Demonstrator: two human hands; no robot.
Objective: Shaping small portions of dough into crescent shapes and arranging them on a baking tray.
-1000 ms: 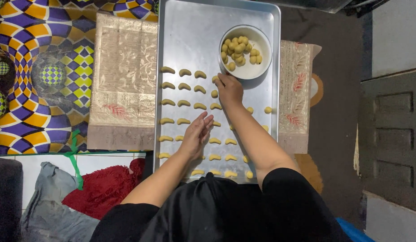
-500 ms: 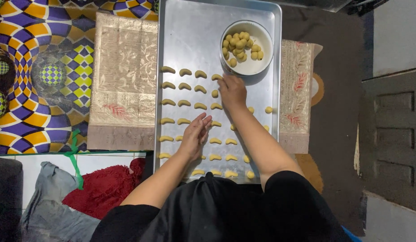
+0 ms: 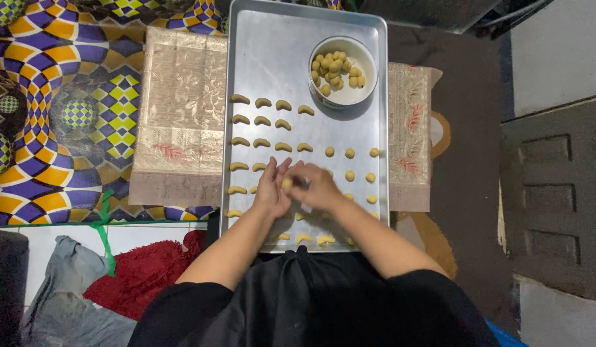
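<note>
A long metal baking tray (image 3: 272, 58) lies in front of me. Rows of small yellow crescent-shaped dough pieces (image 3: 261, 122) fill its left and near part; several round dough balls (image 3: 349, 153) sit at its right. At the tray's far right stands a white bowl (image 3: 368, 67) with several dough balls inside. My left hand (image 3: 271, 189) and my right hand (image 3: 318, 187) meet over the tray's middle. Between their fingertips sits one small dough ball (image 3: 286, 183), held by both. The hands hide some of the pieces under them.
The tray rests on a beige patterned cloth (image 3: 179, 122) over a colourful geometric mat (image 3: 47, 109). A red fluffy rug (image 3: 140, 273) and a grey cloth (image 3: 54, 308) lie at the near left. Dark flooring and a dark panel (image 3: 555, 193) are at the right.
My right hand drew back from the far rows with a dough ball and came to the tray's middle. The left hand closed in to meet it.
</note>
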